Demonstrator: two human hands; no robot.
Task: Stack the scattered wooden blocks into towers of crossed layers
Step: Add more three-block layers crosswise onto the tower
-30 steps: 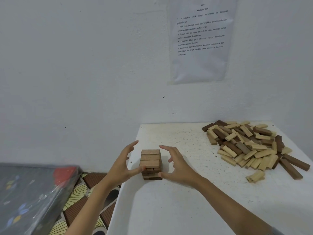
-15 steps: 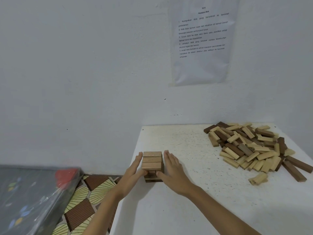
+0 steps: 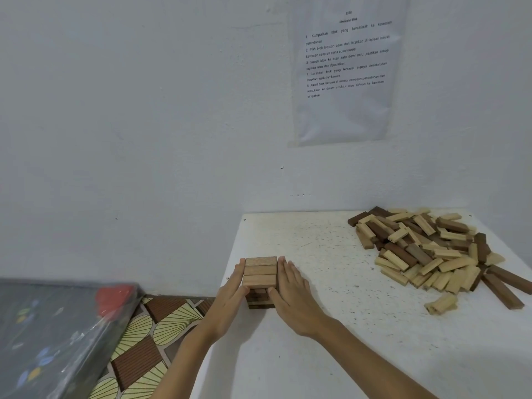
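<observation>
A: Obs. The tower (image 3: 260, 279) stands a few layers high. Its top layer is three pale blocks side by side, with darker crossed layers beneath. Hands?

B: One on each side of the tower. The left hand (image 3: 230, 298) lies flat against its left face and the right hand (image 3: 293, 295) flat against its right face. The fingers (image 3: 285, 267) are straight and together, gripping nothing and only pressing. The thumbs sit low at the tower's near face.

A: Step, as I judge it: squaring up the layers. Method?

B: Light, equal pressure from both sides, so the tower does not slide. The table (image 3: 316, 355) edge runs just left of the tower, so any net push should go rightward. Then move the palms to the near and far faces, because the crossed layers need truing on the other axis too.

A: Stock?

B: The pile of loose blocks (image 3: 431, 254) lies well to the right of the tower and a little beyond it, and neither hand touches it. To release, draw the palms straight out sideways. Dragging them upward would likely shift the top layer.
</observation>
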